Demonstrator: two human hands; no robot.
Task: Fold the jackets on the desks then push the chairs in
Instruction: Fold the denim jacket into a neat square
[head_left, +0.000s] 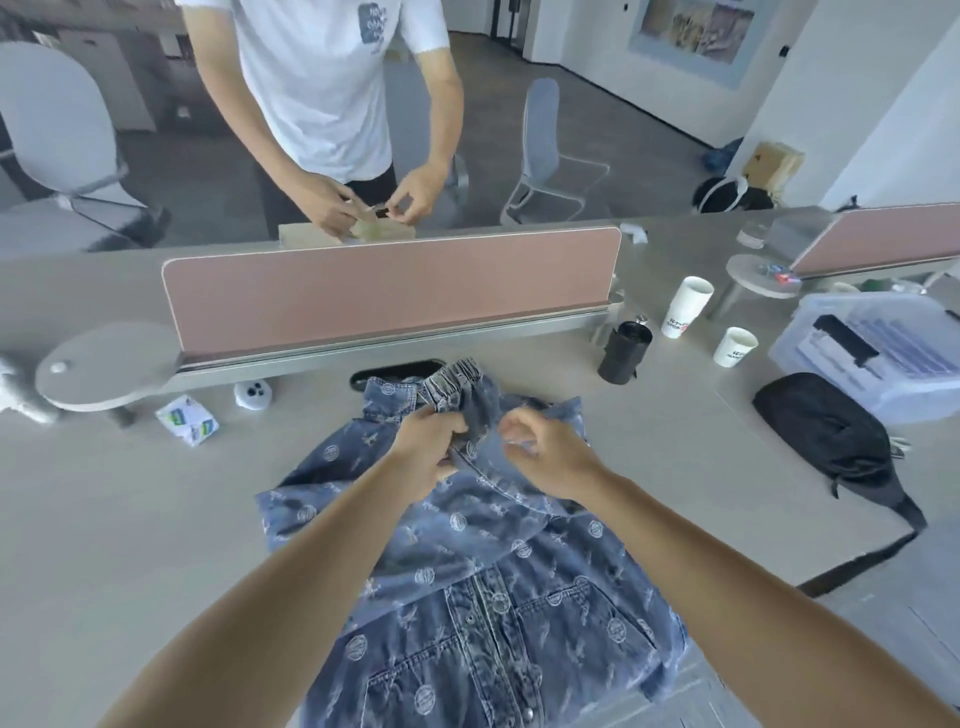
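A blue denim jacket with white printed logos lies spread on the grey desk, its buttoned front facing up and its lower part hanging over the near edge. A grey elastic-waisted garment piece lies bunched at its far end. My left hand is closed on the denim fabric near the collar. My right hand hovers just to the right with fingers curled and pinching the fabric edge. Two white chairs stand across the room, away from the desks.
A pink divider panel runs along the desk's back. Behind it a person in a white T-shirt handles something small. Two paper cups, a black bottle, a black bag, a plastic storage box and a tissue pack sit around.
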